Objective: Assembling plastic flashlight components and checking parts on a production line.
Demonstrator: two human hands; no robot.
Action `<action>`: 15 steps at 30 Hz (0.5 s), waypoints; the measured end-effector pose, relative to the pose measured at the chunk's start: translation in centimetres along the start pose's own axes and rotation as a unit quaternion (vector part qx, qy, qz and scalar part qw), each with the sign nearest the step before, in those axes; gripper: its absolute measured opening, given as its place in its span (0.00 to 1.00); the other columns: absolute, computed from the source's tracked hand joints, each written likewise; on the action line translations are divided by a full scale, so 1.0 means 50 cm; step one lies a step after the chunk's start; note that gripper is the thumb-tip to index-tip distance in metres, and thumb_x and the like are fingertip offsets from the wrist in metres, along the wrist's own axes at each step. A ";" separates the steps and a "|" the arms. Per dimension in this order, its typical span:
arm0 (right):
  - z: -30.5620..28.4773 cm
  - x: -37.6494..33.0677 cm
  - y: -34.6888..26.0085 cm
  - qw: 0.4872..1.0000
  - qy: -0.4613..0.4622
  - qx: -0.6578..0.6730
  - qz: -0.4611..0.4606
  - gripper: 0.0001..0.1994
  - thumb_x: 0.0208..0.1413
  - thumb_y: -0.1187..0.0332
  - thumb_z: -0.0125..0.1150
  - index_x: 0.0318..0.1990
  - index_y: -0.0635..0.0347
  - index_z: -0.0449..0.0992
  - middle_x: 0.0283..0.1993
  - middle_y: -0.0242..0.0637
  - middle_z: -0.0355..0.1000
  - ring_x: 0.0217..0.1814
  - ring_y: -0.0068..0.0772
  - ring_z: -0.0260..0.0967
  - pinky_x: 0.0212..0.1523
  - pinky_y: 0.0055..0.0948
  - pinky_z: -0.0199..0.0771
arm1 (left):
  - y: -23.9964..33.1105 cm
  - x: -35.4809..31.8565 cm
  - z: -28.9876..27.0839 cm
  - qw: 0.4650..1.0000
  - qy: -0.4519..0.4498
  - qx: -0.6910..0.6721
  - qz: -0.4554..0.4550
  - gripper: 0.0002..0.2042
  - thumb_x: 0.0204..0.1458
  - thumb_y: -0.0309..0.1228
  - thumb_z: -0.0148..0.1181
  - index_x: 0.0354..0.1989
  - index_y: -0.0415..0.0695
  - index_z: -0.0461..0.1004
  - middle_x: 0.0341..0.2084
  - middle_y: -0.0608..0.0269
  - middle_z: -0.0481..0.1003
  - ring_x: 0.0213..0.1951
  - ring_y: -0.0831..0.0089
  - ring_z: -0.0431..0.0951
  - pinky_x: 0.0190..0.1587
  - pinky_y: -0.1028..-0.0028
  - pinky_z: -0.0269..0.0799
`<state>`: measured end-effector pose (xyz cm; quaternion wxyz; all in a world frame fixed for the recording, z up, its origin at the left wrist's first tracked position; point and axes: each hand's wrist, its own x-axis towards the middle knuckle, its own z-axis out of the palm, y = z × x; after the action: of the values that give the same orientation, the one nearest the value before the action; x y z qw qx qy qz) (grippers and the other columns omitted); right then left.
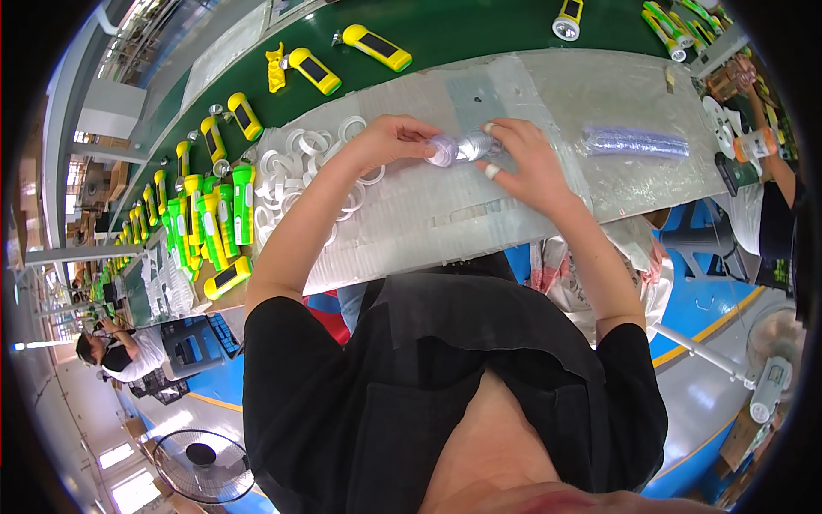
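My left hand (pixel 398 141) pinches a clear, purple-tinted round lens (pixel 443 152) at its edge, over the middle of the bench. Beside it, the fingers and thumb of my right hand (pixel 527 164) close around a shiny silver reflector cup (pixel 473 146), which lies against the lens or very near it. Whether the two parts touch, I cannot tell. Left of my left hand, many white plastic rings (pixel 295 141) lie in a loose heap. Past my right hand rests a long stack of clear lenses (pixel 636 142) in plastic wrap.
Green and yellow flashlights (pixel 210 214) are piled at the bench's left end. Several yellow flashlights (pixel 377 47) lie along the green conveyor belt (pixel 479 38) behind the bench. A white sack (pixel 634 257) stands below the bench. Another person's arm (pixel 775 163) reaches in at the right.
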<state>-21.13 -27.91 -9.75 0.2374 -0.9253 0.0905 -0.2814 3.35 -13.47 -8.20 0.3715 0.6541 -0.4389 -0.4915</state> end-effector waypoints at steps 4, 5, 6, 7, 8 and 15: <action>0.020 0.031 -0.014 0.999 -0.036 -0.001 -0.005 0.26 0.50 0.56 0.65 0.53 0.60 0.72 0.57 0.41 0.68 0.60 0.46 0.63 0.60 0.42 0.62 | -0.021 -0.025 -0.004 0.985 0.071 0.135 0.075 0.17 0.53 0.29 0.63 0.53 0.45 0.76 0.45 0.57 0.76 0.45 0.68 0.78 0.47 0.73 0.74; 0.022 0.037 -0.015 0.999 -0.040 -0.005 -0.007 0.27 0.50 0.55 0.65 0.54 0.60 0.71 0.57 0.42 0.67 0.61 0.46 0.62 0.61 0.42 0.61 | -0.023 -0.030 0.002 0.985 0.075 0.133 0.074 0.17 0.53 0.29 0.63 0.53 0.45 0.76 0.45 0.57 0.76 0.45 0.68 0.78 0.47 0.73 0.74; 0.025 0.044 -0.015 0.999 -0.043 -0.009 -0.009 0.27 0.50 0.53 0.65 0.55 0.61 0.71 0.58 0.43 0.67 0.61 0.47 0.62 0.62 0.42 0.61 | -0.027 -0.034 0.017 0.975 0.111 0.164 0.096 0.18 0.55 0.32 0.61 0.55 0.46 0.74 0.48 0.57 0.74 0.48 0.68 0.76 0.50 0.71 0.72; 0.023 0.050 -0.011 0.999 -0.045 -0.011 -0.011 0.27 0.50 0.53 0.65 0.55 0.61 0.71 0.58 0.43 0.67 0.61 0.47 0.62 0.62 0.42 0.61 | -0.023 -0.033 0.037 0.963 0.144 0.194 0.121 0.19 0.57 0.35 0.59 0.57 0.48 0.73 0.51 0.57 0.72 0.51 0.67 0.74 0.52 0.68 0.69; 0.023 0.055 -0.005 0.999 -0.037 0.008 0.001 0.27 0.51 0.56 0.65 0.55 0.61 0.71 0.59 0.44 0.67 0.61 0.48 0.62 0.61 0.41 0.62 | -0.019 -0.037 0.060 0.963 0.146 0.191 0.120 0.19 0.57 0.35 0.59 0.57 0.48 0.73 0.51 0.57 0.72 0.51 0.67 0.74 0.52 0.68 0.69; 0.034 0.142 0.050 0.995 -0.017 0.073 0.061 0.25 0.53 0.58 0.66 0.54 0.63 0.71 0.58 0.44 0.68 0.60 0.44 0.65 0.60 0.36 0.64 | -0.059 -0.066 0.089 0.832 0.221 0.463 0.212 0.24 0.54 0.44 0.59 0.60 0.57 0.68 0.59 0.57 0.66 0.62 0.56 0.63 0.61 0.56 0.57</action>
<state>-14.40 -31.54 -8.82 0.3226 -0.9029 0.1221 -0.2565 -0.78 -9.62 -10.94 0.2074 0.7314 -0.6494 0.0175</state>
